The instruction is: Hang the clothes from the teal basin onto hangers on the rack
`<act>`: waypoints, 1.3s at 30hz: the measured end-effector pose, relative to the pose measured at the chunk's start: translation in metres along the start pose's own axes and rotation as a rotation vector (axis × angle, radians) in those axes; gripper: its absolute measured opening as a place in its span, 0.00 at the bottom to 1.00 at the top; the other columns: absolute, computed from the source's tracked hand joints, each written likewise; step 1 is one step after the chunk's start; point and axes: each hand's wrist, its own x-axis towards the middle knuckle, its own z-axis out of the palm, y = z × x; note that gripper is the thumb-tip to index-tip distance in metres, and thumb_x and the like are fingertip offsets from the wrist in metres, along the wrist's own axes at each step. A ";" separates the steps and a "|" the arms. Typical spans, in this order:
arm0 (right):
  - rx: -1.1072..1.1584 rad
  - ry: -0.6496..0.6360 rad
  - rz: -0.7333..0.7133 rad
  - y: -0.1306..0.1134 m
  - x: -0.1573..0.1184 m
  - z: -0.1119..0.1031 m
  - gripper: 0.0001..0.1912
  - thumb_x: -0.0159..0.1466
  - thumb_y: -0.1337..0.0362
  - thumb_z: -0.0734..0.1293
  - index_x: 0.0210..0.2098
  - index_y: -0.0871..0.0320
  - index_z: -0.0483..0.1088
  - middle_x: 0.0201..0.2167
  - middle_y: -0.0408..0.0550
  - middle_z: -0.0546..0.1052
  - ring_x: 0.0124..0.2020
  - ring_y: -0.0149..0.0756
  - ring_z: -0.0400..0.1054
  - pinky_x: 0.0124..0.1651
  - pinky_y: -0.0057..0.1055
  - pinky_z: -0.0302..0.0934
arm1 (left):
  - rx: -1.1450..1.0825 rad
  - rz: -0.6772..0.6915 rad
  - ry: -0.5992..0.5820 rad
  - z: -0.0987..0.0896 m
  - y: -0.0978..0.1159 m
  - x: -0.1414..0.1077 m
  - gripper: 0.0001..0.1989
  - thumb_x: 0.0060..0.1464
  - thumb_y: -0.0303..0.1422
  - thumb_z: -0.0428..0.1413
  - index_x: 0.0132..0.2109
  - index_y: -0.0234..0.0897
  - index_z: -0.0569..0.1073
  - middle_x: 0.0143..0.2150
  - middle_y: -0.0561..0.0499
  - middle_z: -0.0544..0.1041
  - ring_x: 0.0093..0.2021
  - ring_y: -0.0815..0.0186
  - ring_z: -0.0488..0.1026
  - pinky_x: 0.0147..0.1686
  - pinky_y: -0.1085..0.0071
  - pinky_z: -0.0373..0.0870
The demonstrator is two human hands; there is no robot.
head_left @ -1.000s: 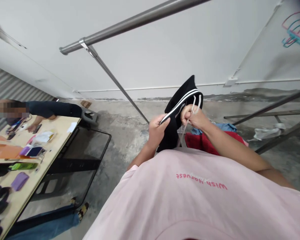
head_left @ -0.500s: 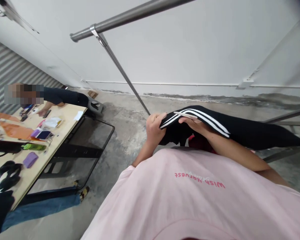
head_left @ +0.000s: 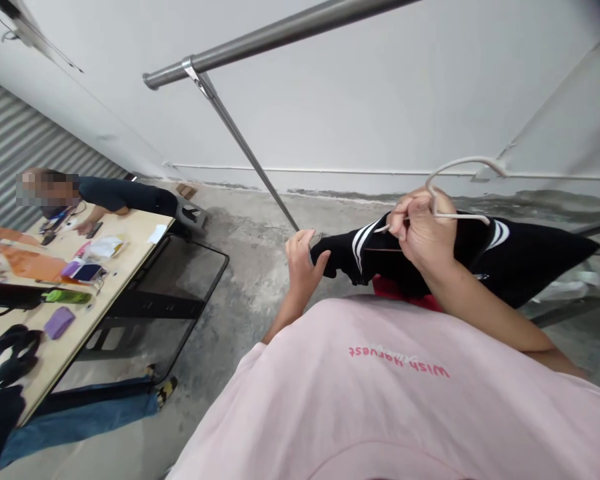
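Observation:
My right hand [head_left: 424, 230] is closed around the neck of a white clothes hanger [head_left: 463, 217], with the hook curving up above my fingers. A black knit garment [head_left: 525, 257] with white double stripes hangs on the hanger in front of my body. Its far end stretches to the right, and a small white mark shows on it. At the garment's left end, my left hand [head_left: 305, 263] has its thumb apart from its fingers, with the black cloth touching between them. Red cloth [head_left: 386, 287] shows below the garment; what it belongs to is hidden.
A metal rack rail [head_left: 280, 37] runs overhead, with a slanted pole [head_left: 247, 150] under it. On the left, a co-worker [head_left: 123, 193] sits at a wooden table [head_left: 135, 247] holding a green bottle [head_left: 67, 297] and a purple cloth [head_left: 59, 323]. Another person's legs [head_left: 85, 413] show below.
My right hand has turned over and now grips the hanger's neck, and the hook has come into view above. The striped edge has opened out. My left hand's fingers have loosened on the garment.

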 end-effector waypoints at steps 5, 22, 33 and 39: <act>0.117 -0.108 0.173 -0.009 -0.003 0.001 0.24 0.60 0.40 0.68 0.29 0.56 0.64 0.14 0.37 0.65 0.11 0.23 0.50 0.16 0.24 0.47 | -0.228 -0.019 -0.576 -0.008 0.014 0.015 0.20 0.61 0.47 0.54 0.51 0.38 0.75 0.45 0.44 0.78 0.47 0.57 0.74 0.49 0.61 0.69; 0.184 -0.402 0.688 0.004 -0.008 -0.007 0.30 0.54 0.52 0.77 0.49 0.56 0.65 0.43 0.49 0.76 0.27 0.26 0.67 0.27 0.25 0.63 | -1.379 -0.792 -0.663 0.002 0.021 0.005 0.32 0.28 0.30 0.72 0.47 0.37 0.77 0.40 0.49 0.83 0.51 0.49 0.77 0.55 0.55 0.69; -0.056 -0.003 0.961 0.042 -0.094 -0.124 0.30 0.45 0.46 0.80 0.36 0.59 0.71 0.27 0.44 0.74 0.21 0.23 0.59 0.24 0.22 0.54 | -1.185 -0.490 -0.141 -0.089 0.002 0.057 0.32 0.35 0.35 0.65 0.52 0.40 0.72 0.48 0.45 0.81 0.53 0.44 0.76 0.54 0.46 0.73; -0.032 0.210 0.947 0.050 -0.132 -0.152 0.30 0.40 0.45 0.81 0.32 0.58 0.71 0.27 0.44 0.75 0.20 0.23 0.57 0.22 0.22 0.52 | -1.067 -0.430 -0.002 -0.095 -0.007 0.108 0.25 0.36 0.30 0.61 0.46 0.38 0.73 0.39 0.48 0.80 0.47 0.49 0.79 0.49 0.53 0.77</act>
